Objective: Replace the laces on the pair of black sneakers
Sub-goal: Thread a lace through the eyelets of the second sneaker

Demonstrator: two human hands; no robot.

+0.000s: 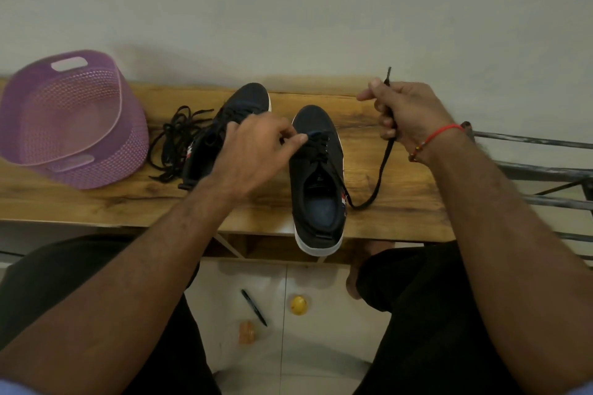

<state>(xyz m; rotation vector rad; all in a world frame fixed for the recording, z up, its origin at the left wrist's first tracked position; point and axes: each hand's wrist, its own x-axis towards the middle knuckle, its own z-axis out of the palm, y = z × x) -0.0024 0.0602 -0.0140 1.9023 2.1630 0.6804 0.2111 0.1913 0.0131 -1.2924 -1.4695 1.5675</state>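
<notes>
Looks like a home, plain room. Narrow wood-grain counter [401,202] pushed against a bare painted wall [288,9]. Purple woven plastic basket [64,119] at 9 o'clock on it. Pale tiled floor [321,346] at 6 o'clock, with a pen [254,307] and a small yellow object [298,305] dropped on it. Dark metal rack [539,170] at 3 o'clock.

Black sneakers [316,170] have white soles; loose laces [175,141] are black; the perforated basket [69,119] is purple; the wrist thread [441,133] is red.
</notes>
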